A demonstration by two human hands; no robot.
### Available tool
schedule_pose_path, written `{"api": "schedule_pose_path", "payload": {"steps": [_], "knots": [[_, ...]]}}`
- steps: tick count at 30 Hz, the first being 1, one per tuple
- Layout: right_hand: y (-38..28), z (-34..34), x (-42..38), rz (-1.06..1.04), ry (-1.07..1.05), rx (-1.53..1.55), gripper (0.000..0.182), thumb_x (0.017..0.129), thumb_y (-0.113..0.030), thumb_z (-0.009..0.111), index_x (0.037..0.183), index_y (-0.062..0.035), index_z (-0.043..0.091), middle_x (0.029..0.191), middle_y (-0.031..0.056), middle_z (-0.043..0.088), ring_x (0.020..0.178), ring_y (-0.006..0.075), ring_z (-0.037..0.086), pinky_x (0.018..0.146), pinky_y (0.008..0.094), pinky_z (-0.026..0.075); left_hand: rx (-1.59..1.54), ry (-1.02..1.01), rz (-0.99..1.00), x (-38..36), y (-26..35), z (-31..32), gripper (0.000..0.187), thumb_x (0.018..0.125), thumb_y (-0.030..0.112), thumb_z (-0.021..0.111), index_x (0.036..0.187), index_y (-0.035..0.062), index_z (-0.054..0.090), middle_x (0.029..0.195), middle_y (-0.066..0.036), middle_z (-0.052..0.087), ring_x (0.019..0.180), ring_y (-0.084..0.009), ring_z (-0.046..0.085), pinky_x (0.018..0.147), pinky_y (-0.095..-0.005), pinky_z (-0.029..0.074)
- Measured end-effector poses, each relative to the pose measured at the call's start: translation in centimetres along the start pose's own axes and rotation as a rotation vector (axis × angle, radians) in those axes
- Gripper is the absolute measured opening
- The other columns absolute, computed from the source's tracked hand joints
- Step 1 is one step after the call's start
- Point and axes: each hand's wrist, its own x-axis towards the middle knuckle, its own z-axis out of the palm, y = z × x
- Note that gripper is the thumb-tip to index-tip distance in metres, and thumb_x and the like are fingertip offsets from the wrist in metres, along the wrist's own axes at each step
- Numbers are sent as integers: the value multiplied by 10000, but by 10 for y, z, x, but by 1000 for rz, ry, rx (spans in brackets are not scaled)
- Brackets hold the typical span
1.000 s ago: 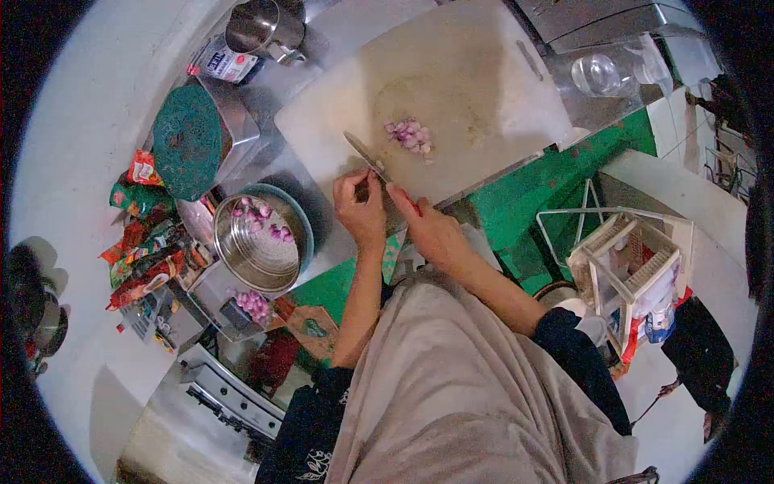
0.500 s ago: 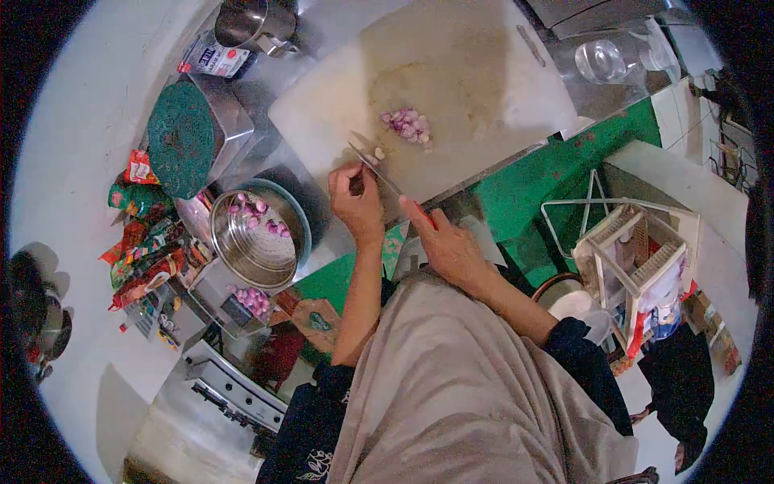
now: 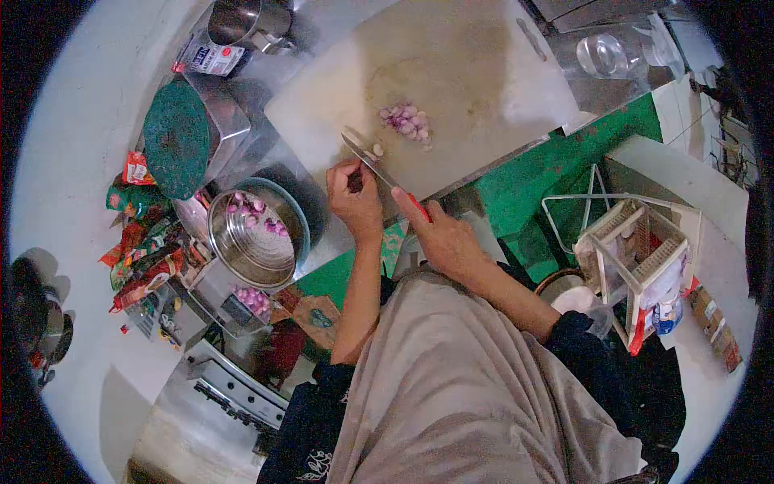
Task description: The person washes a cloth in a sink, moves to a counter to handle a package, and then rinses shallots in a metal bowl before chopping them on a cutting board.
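My right hand [image 3: 447,235] is wrapped round the red handle of a knife [image 3: 370,165]. Its blade points up and left, passing just beyond my left fingertips near the cutting board's lower left edge. My left hand [image 3: 355,198] is closed in a pinch beside the blade; whatever lies between those fingers is hidden. Pale cut pieces [image 3: 376,151] rest by the blade. Farther up on the white cutting board [image 3: 484,145] lies a small heap of peeled purple shallots [image 3: 405,123].
Left of the board stands a steel pot [image 3: 254,250] with several shallots inside. More shallots [image 3: 253,300] lie in a container below it. A green oval-topped box [image 3: 176,139], a steel jug [image 3: 246,22] and seasoning packets [image 3: 149,278] line the left. A plastic rack [image 3: 637,250] stands at right.
The knife has turned, so more of the blade's flat side shows, and its tip has shifted slightly up and left. My left hand keeps nearly the same place and pinch.
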Motion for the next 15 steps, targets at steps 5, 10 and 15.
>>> {"api": "schedule_pose_path", "payload": {"steps": [5, 10, 15], "knots": [[-4, 1, 16, 33, -38, -53, 716, 826, -84, 499, 1466, -205, 201, 954, 215, 557, 595, 343, 624, 481, 443, 525, 33, 4, 54, -1, -7, 0, 98, 753, -14, 670, 828, 14, 614, 886, -95, 610, 790, -217, 606, 661, -313, 486], [-1, 8, 30, 74, -38, -42, 724, 810, -49, 499, 1458, -199, 211, 959, 199, 563, 679, 377, 627, 546, 464, 525, 37, 10, 61, 0, -3, 1, 96, 768, 14, 683, 829, 15, 609, 881, -102, 609, 809, -219, 606, 680, -324, 486], [11, 13, 2, 80, -26, 45, 718, 816, -55, 494, 1456, -202, 205, 961, 194, 556, 705, 394, 612, 574, 485, 521, 62, 16, 102, 0, -12, 2, 116, 771, 30, 694, 819, 10, 591, 888, -110, 611, 800, -225, 602, 678, -324, 486]]}}
